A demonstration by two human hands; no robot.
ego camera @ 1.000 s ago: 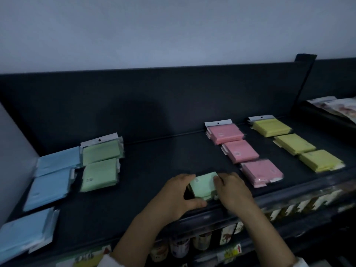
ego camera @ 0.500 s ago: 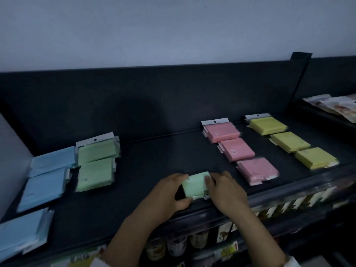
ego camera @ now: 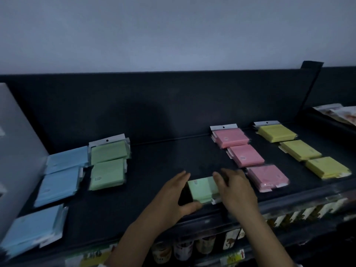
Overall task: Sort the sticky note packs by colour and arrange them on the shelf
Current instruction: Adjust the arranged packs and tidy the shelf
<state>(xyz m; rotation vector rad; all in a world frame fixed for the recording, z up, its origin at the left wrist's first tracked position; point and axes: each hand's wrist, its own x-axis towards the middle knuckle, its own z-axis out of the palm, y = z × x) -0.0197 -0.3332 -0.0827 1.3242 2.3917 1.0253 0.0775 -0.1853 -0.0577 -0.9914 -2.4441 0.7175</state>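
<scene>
A green sticky note pack (ego camera: pixel 202 189) lies flat near the front edge of the dark shelf (ego camera: pixel 163 158). My left hand (ego camera: pixel 171 197) holds its left side, fingers along the edge and thumb at the front corner. My right hand (ego camera: pixel 237 191) grips its right side and covers that edge. Two more green packs (ego camera: pixel 107 162) lie at the left, beside three blue packs (ego camera: pixel 57 185). Right of my hands, three pink packs (ego camera: pixel 246 155) lie in a row running front to back. Further right, three yellow packs (ego camera: pixel 299 152) form a matching row.
A pale grey panel (ego camera: pixel 17 141) closes the shelf's left end. A dark divider (ego camera: pixel 310 87) stands at the right, with other packets (ego camera: pixel 339 112) beyond it. Bottles and price tags (ego camera: pixel 192 247) show on the level below. Bare shelf lies between the green and pink packs.
Both hands stay on the green pack, which has edged slightly left, away from the pink row. My left fingers have stretched out further along its side.
</scene>
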